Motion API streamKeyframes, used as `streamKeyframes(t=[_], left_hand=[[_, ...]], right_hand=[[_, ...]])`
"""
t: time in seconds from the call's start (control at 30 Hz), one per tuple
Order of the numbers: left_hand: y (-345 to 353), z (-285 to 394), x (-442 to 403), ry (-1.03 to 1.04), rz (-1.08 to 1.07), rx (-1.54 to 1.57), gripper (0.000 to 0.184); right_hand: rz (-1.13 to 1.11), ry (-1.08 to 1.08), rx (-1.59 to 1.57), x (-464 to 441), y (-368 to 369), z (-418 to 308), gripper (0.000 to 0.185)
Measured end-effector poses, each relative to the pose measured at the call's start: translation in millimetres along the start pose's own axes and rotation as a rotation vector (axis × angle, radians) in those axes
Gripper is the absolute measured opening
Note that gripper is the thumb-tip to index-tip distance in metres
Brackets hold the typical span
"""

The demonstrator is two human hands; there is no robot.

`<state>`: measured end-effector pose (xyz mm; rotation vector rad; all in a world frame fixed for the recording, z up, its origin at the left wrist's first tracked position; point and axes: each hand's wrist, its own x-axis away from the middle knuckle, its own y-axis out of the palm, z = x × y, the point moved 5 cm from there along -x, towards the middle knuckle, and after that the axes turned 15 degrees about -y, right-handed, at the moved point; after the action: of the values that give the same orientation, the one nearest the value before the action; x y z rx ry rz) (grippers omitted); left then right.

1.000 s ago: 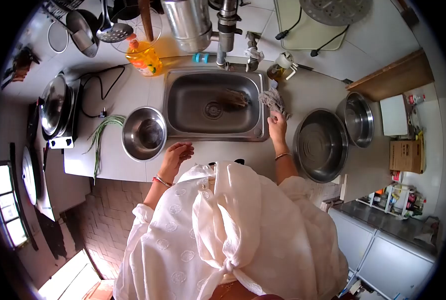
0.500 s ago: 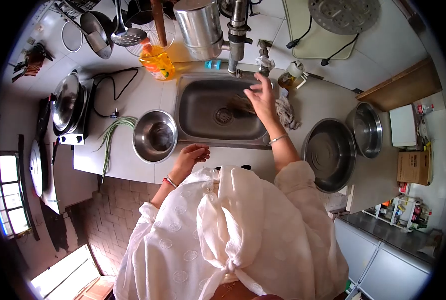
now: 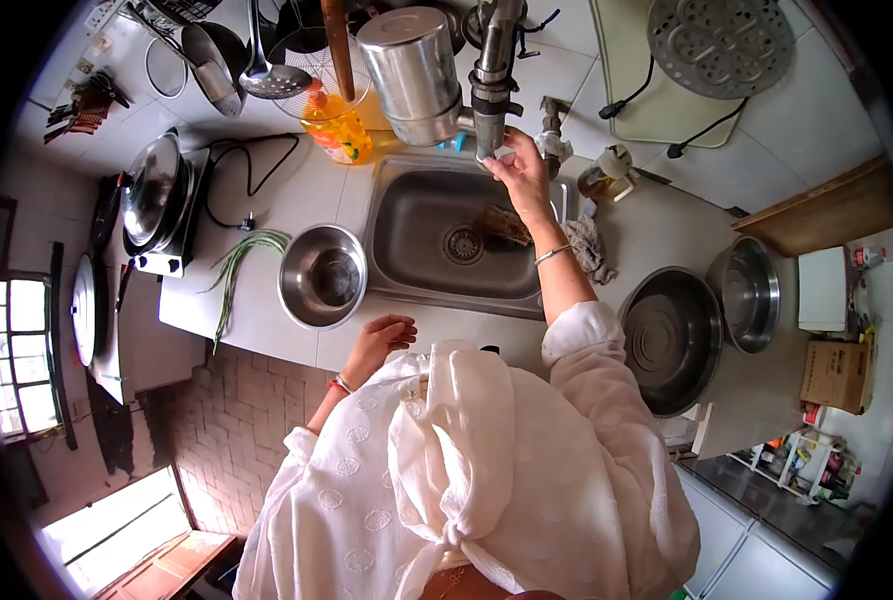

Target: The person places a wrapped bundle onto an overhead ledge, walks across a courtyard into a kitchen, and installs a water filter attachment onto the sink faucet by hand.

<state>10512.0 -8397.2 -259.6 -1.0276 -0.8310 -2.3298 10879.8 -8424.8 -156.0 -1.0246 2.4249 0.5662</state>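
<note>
My right hand (image 3: pixel 522 180) reaches over the sink's back edge, its thumb and fingers closed around the lower end of the tap spout (image 3: pixel 488 138). Below it is the steel sink (image 3: pixel 406 262), with a brown, bristly bundle (image 3: pixel 504 226) lying beside the drain. My left hand (image 3: pixel 379 343) hangs in front of the counter edge, empty, its fingers loosely bent and slightly apart. The steel bowl (image 3: pixel 322 277) nearest to it stands left of the sink. A crumpled grey cloth (image 3: pixel 590 250) lies at the sink's right side.
Long green beans (image 3: pixel 234 280) lie left of the bowl, near a cooker with a lidded pan (image 3: pixel 154 195). An orange bottle (image 3: pixel 338 132) stands behind the sink. Large steel basins (image 3: pixel 672 340) sit to the right. A metal canister (image 3: pixel 411 85) is close to the tap.
My right hand has moved up and back from above the sink to the tap spout and closed on it. My left hand stays near the counter edge. The view has shifted slightly.
</note>
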Motion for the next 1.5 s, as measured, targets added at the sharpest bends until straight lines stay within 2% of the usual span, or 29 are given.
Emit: streamKeyframes(t=[0.2, 0.33, 0.47, 0.57, 0.6, 0.63, 0.7, 0.8, 0.93, 1.13, 1.2, 1.3, 1.4, 1.5], left_hand=[[14.3, 3.0, -8.3, -0.017, -0.037, -0.05, 0.022], [17.2, 7.5, -10.0, -0.007, -0.014, -0.082, 0.022], [36.1, 45.7, -0.9, 0.106, 0.066, -0.198, 0.02], [64.2, 90.6, -9.6, 0.27, 0.042, -0.439, 0.019], [75.2, 106.5, -13.7, 0.35, 0.087, -0.557, 0.018], [88.2, 121.0, -19.3, 0.429, 0.132, -0.675, 0.017], [116.4, 151.2, -25.3, 0.775, 0.314, -0.778, 0.022], [155.6, 189.3, -30.1, 0.967, 0.402, -0.74, 0.033], [186.3, 206.3, -35.7, 1.128, 0.395, -0.824, 0.046], [195.4, 227.2, -42.9, 1.286, 0.508, -0.948, 0.031], [195.1, 228.9, -47.1, 1.238, 0.491, -0.9, 0.024], [194.0, 229.6, -47.0, 1.236, 0.476, -0.869, 0.018], [193.8, 230.1, -44.8, 1.275, 0.499, -0.887, 0.015], [193.4, 229.1, -46.7, 1.334, 0.521, -0.925, 0.013]], right_hand=[[0.164, -0.013, -0.018, 11.5, 5.1, 6.2, 0.05], [0.171, -0.026, -0.085, 16.6, 10.0, 4.8, 0.053], [0.239, -0.104, 0.08, 30.0, -1.4, 0.4, 0.053], [0.202, 0.047, 0.167, 35.6, -14.8, -16.7, 0.042], [0.238, 0.016, 0.152, 31.2, -11.3, -30.7, 0.027], [0.174, 0.016, 0.183, 25.5, -7.4, -37.8, 0.025], [0.049, 0.011, 0.245, 13.6, -2.2, -48.1, 0.02], [0.022, -0.037, 0.311, 12.6, 0.4, -51.6, 0.013], [0.063, -0.145, 0.31, 17.2, -3.1, -52.8, 0.007], [0.169, -0.155, 0.287, 23.3, -6.4, -49.7, 0.005], [0.24, -0.11, 0.222, 25.3, -6.4, -45.8, 0.005], [0.259, -0.16, 0.241, 25.7, -2.6, -52.9, 0.005], [0.216, -0.291, 0.43, 26.0, 3.5, -75.3, 0.004], [0.242, -0.412, 0.484, 30.3, 4.7, -76.4, 0.005]])
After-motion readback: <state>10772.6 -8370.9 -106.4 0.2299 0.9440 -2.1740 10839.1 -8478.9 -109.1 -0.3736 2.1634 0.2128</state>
